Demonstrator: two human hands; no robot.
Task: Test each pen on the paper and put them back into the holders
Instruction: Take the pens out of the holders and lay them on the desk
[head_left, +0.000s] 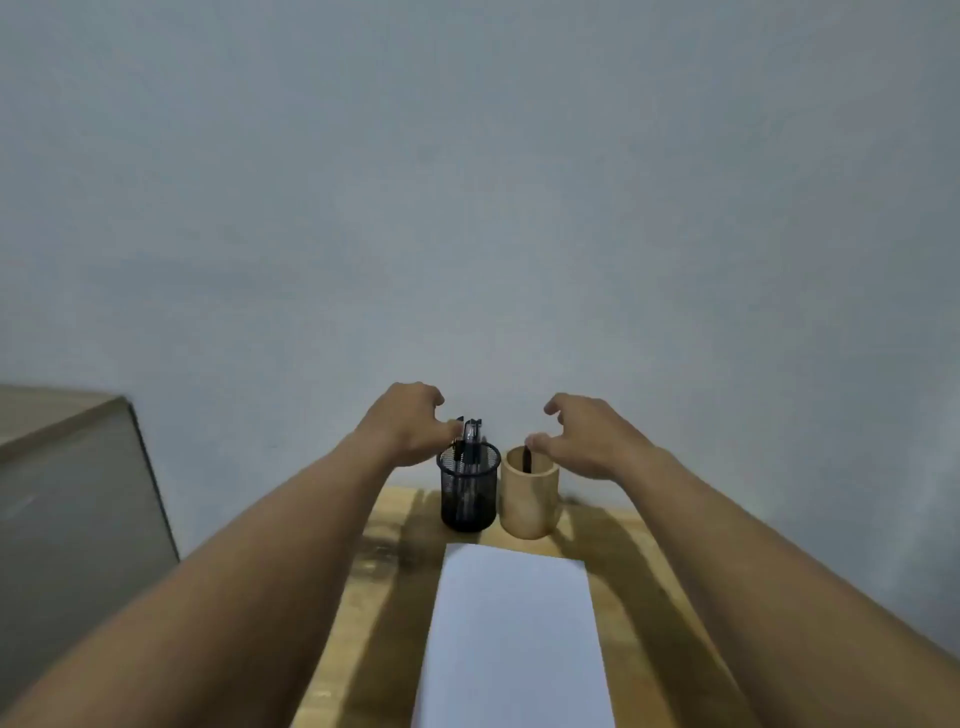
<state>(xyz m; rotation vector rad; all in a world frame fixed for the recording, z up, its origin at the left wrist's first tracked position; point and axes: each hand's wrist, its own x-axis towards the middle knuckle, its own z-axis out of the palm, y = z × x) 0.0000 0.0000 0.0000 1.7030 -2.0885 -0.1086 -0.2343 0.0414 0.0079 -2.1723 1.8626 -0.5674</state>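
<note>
A black mesh holder (468, 493) stands at the far end of a narrow wooden table (374, 571), with several pens (471, 436) sticking out of its top. Beside it on the right is a wooden holder (529, 506) with one dark pen (527, 460) inside. A white sheet of paper (511, 634) lies in front of both holders. My left hand (408, 423) hovers at the mesh holder, its thumb touching the pens' tops. My right hand (587, 436) hovers over the wooden holder, fingers loosely curled, its thumb at the dark pen's top. Neither hand plainly grips a pen.
A plain grey wall (467, 208) rises directly behind the table. A beige cabinet (67, 493) stands to the left, apart from the table. The table is narrow, with its edges close to both forearms.
</note>
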